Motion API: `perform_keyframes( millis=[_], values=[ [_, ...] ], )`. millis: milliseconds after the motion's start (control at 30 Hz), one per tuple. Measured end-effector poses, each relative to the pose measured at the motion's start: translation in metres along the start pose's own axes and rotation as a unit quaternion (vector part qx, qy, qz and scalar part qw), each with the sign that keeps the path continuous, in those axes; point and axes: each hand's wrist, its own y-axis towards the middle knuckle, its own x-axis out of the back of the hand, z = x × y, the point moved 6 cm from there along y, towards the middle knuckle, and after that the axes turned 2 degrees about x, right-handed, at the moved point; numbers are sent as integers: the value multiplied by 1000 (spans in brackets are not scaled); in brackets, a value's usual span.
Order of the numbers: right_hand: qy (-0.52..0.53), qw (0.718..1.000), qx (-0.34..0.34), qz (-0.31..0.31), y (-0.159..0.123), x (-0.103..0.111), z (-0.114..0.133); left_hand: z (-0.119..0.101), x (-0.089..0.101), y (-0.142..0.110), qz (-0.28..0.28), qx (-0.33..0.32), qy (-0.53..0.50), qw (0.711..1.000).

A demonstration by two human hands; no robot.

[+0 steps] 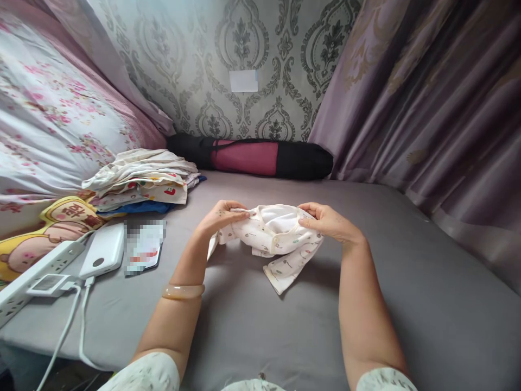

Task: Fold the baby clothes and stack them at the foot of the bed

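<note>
A small white baby shirt (280,241) with a scattered print hangs between my two hands, above the grey bed sheet. My left hand (225,215) pinches it at the shoulder on the left of the neckline. On the opposite shoulder, my right hand (325,220) grips the cloth between thumb and fingers. The neck opening faces up and shows the plain white inside. One sleeve dangles down toward the sheet below my right hand; the other is partly hidden behind my left hand and wrist.
Folded clothes (142,182) are piled at the back left. Nearer lie a yellow cartoon cushion (52,231), a white power bank (103,250), a blurred phone (144,250) and a power strip (38,279) with cables. A black and maroon long bag (248,157) rests against the wall; curtains (407,92) hang right.
</note>
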Motion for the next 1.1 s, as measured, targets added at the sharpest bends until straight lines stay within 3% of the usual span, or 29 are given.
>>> perform_keyframes(
  millis=[133, 333, 633, 900, 1100],
  values=[
    [-37, 998, 2, -48, 2, 6, -1, 2, 6, 2, -43, -25, -9, 999],
    [-97, 988, 32, -116, 5, 12, 4, -9, 26, -4, -160, -67, 17, 985],
    [-144, 984, -6, -102, 4, 5, 8, -25, 23, -13, -129, -79, 5, 989],
    [-34, 999, -1, -35, 11, -10, -1, -12, 3, -2, -87, -47, 4, 995],
    [61, 997, 4, -48, 19, -13, -8, -9, 3, -1, -110, -34, 28, 993]
  ],
)
